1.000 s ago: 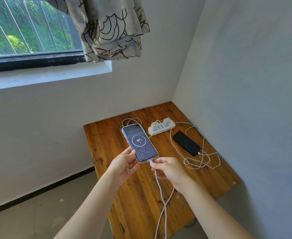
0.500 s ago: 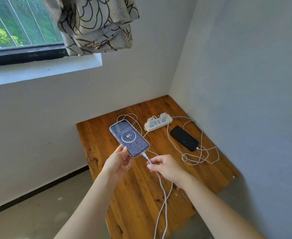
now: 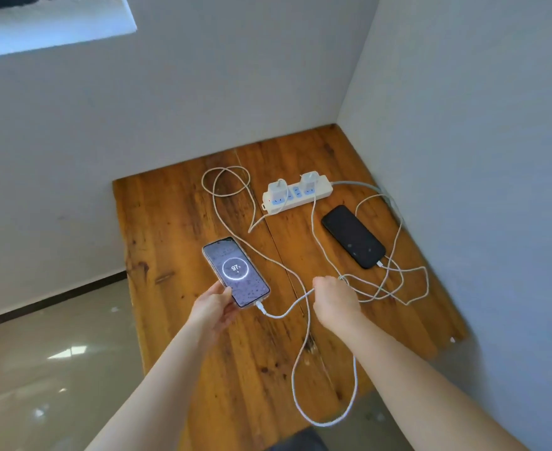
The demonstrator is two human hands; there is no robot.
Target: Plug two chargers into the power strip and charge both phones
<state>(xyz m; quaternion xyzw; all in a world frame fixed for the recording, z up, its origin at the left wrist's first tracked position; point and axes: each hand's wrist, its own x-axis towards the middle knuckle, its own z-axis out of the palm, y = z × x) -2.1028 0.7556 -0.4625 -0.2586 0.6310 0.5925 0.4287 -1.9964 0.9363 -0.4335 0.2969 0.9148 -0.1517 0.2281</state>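
A white power strip (image 3: 295,197) lies at the back of the wooden table (image 3: 177,222) with two white chargers (image 3: 309,181) plugged into it. My left hand (image 3: 215,306) holds the near end of a lit phone (image 3: 235,271) whose screen shows 97 in a ring. A white cable (image 3: 287,312) is plugged into this phone's bottom end. My right hand (image 3: 335,302) is closed on that cable a little to the right of the phone. A second phone (image 3: 352,236), dark-screened, lies flat on the right with its own white cable plugged in.
Slack white cable (image 3: 395,284) lies coiled on the table beside the dark phone, and a long loop (image 3: 326,418) hangs over the near edge. Walls close the table's back and right sides. A tiled floor (image 3: 46,362) lies to the left.
The lit phone has come down and toward the table's left half in my left hand. My right hand slid along the cable away from the plug, to the right.
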